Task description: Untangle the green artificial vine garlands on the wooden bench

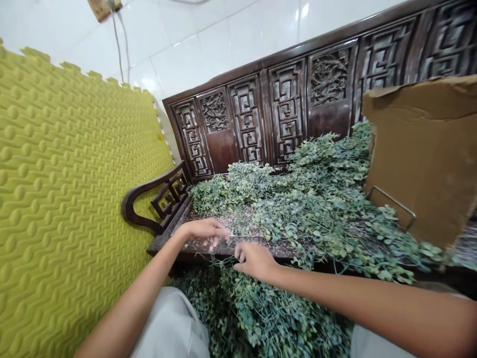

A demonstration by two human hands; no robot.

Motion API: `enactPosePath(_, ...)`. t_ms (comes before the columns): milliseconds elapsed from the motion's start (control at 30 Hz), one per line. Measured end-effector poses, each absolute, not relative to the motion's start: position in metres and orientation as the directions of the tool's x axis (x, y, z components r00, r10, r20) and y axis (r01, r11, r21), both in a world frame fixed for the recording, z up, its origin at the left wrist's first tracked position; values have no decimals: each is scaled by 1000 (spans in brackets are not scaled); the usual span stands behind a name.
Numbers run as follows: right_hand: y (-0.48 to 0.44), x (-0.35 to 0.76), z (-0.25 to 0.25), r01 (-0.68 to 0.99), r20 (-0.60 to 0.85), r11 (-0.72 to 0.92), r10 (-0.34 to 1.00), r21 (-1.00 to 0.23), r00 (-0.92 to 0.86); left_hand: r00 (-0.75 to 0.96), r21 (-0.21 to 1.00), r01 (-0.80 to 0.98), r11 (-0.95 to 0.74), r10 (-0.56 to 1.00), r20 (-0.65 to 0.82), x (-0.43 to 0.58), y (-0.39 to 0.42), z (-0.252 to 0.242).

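My left hand [203, 231] and right hand [255, 261] sit apart, their grip unclear on my feed, over a dark carved wooden bench [219, 149], with grey-green leafy stems [316, 199] crowding beside and below them and a brown cardboard sheet [421, 154] well off to the right.

No words, labels, brands, numbers or signs can be read on anything in view.

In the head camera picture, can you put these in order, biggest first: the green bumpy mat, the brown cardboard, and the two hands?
1. Yellow-green foam mat
2. Cardboard sheet
3. Left hand and right hand: they look about alike, so I won't rank them.
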State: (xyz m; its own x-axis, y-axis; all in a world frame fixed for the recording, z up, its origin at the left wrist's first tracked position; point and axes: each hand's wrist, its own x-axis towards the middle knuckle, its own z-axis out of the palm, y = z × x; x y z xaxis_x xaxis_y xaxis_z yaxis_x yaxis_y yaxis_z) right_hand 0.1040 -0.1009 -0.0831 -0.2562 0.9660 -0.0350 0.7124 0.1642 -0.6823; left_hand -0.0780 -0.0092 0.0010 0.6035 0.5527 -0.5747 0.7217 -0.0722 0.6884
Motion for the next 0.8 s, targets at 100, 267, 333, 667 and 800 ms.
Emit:
enactPosePath(100,-89,112,-86,638,-66,92,973,-764,-220,626,685,715,-137,561,-541,-77,-10,0)
enactPosePath(267,-71,122,-79,406,-99,17,960,-914,-262,757,706,578,-409,592,-276,-72,-11,8)
enactPosePath(333,-68,126,-70,328,-58,33,963,-944,-265,768,692,547,-470,611,-193,-70,-11,10)
enactPosePath(667,-76,148,-17,60,226,246,947,-967,-226,797,726,519,-452,564,-219,-51,-21,17)
enactPosePath(800,-78,158,-14,57,125,132,986,-990,-110,790,767,454,-454,603,-111,-45,-27,22)
